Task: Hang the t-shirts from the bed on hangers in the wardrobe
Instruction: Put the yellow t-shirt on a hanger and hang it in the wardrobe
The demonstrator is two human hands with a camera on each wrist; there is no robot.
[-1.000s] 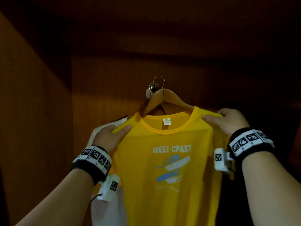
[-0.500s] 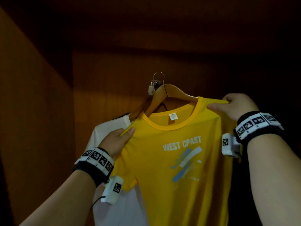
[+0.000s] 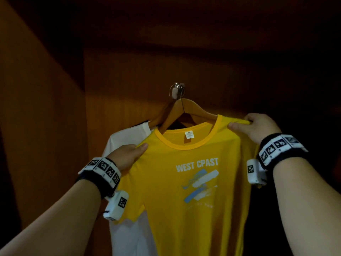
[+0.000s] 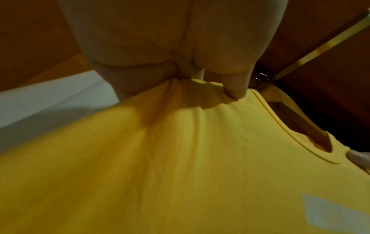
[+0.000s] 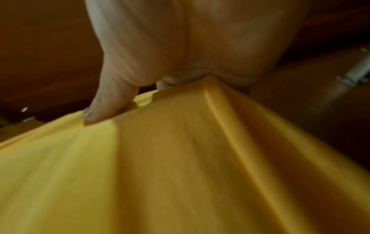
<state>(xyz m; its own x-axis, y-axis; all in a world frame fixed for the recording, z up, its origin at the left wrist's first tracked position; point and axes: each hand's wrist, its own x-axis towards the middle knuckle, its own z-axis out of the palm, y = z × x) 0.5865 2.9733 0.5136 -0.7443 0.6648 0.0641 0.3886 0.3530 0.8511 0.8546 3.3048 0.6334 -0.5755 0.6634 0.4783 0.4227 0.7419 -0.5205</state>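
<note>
The wardrobe (image 3: 55,108) fills the view, dark brown wood panels on the left side, the back and overhead, dimly lit. Inside it, a yellow t-shirt (image 3: 184,209) printed with "WEST CPAST" in white above blue and white brush strokes hangs tilted, its right shoulder higher than its left. Partly hidden behind it on the left hangs a white t-shirt (image 3: 127,139). A wooden hanger (image 3: 195,109) sits inside the yellow collar, its right arm running under the fabric and its left arm showing above the neckline; a second wooden hanger arm beside it carries the white shirt. Both metal hooks reach a rail (image 4: 320,49) seen as a brass-coloured bar in the left wrist view. The left hand (image 3: 127,156) pinches the yellow shirt's left shoulder, thumb on top and fabric bunched under it. The right hand (image 3: 258,126) grips the right shoulder seam near the collar, thumb pressed on the front and fingers curled behind. A small white label (image 3: 189,134) sits inside the back of the collar.
</note>
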